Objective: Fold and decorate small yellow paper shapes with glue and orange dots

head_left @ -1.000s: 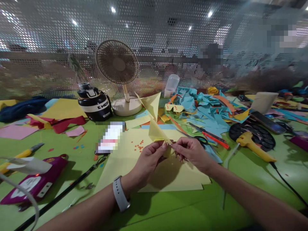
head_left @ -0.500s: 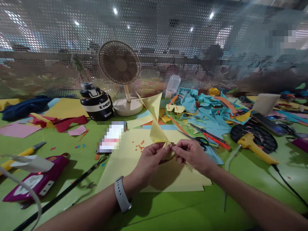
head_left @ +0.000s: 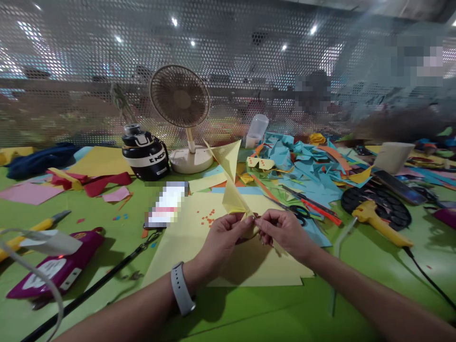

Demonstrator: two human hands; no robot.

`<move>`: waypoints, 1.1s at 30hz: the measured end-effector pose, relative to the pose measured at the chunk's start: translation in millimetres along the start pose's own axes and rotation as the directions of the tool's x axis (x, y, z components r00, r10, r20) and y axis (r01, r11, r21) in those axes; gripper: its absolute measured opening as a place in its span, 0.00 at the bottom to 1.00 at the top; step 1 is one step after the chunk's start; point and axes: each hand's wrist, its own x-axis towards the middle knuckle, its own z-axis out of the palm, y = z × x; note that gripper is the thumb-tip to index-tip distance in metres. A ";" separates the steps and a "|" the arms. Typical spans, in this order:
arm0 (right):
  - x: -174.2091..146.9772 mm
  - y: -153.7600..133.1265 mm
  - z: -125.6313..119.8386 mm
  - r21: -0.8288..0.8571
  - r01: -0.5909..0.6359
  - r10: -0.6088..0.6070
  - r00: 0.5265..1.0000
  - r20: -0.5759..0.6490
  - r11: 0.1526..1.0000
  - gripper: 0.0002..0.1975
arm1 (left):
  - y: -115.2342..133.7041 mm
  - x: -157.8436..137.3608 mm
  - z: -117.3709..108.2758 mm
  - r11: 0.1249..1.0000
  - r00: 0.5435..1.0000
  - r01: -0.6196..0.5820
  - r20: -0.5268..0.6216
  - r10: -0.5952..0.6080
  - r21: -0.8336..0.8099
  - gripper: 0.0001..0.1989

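Observation:
Between my hands is a folded yellow paper piece (head_left: 235, 197), its twisted, pointed end rising away from me. My left hand (head_left: 228, 233) is closed on its lower part, thumb on top. The fingers of my right hand (head_left: 280, 230) pinch the same paper at its near end, right beside my left thumb tip. What lies under the fingertips is partly hidden. Below both hands lie large pale yellow sheets (head_left: 185, 251), with small orange paper dots (head_left: 206, 217) scattered on them. A yellow strip with orange dots (head_left: 261, 163) rests farther back.
Black scissors (head_left: 299, 213) and a red-and-black cutter (head_left: 322, 210) lie right of the sheets, near blue paper scraps (head_left: 302, 166). A yellow glue gun (head_left: 381, 223) is farther right. Left are a phone (head_left: 167, 204), a black bottle (head_left: 144, 156), a fan (head_left: 180, 97) and a purple device (head_left: 53, 266).
The whole view has shifted slightly. My hands stay pinched on the yellow paper in nearly the same pose, with the right fingers a touch closer to the left thumb.

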 end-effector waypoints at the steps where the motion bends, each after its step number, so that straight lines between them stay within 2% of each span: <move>1: 0.1 -0.2 0.1 0.000 0.001 -0.001 1.000 0.000 1.000 0.15 | 0.7 -0.4 0.7 1.000 1.000 0.003 -0.005 -0.003 0.000 0.10; 11: 0.5 5.2 3.1 -0.012 0.029 -0.029 1.000 0.012 1.000 0.15 | 3.7 -2.8 5.1 1.000 0.995 0.023 -0.095 -0.023 -0.002 0.10; 16: 1.0 4.8 4.3 -0.035 0.039 -0.039 0.999 0.015 0.999 0.15 | 4.2 -2.3 5.4 0.999 0.987 -0.029 -0.154 0.036 0.044 0.11; 21: 1.9 -3.3 3.4 -0.043 -0.004 0.007 0.998 0.057 0.999 0.18 | 4.5 -0.1 3.8 0.999 0.983 -0.031 -0.179 0.039 0.045 0.10; 24: 1.3 -5.3 2.3 0.014 -0.018 0.017 0.996 0.091 1.000 0.18 | 6.3 1.8 2.3 0.999 0.982 -0.048 -0.183 0.051 0.019 0.10; 27: 0.0 -5.5 0.4 0.111 0.035 -0.038 0.999 0.022 0.993 0.16 | 9.4 3.1 2.2 0.997 0.980 -0.065 -0.190 0.057 -0.032 0.11; 29: -0.8 -5.2 -0.5 0.118 0.039 -0.038 0.999 -0.007 0.992 0.16 | 10.8 3.2 3.6 0.996 0.977 -0.077 -0.204 0.065 -0.052 0.11; 33: -0.1 -0.6 1.7 0.038 -0.044 0.038 0.991 0.129 0.998 0.19 | 9.3 1.8 7.4 0.996 0.988 -0.053 -0.149 0.042 -0.070 0.10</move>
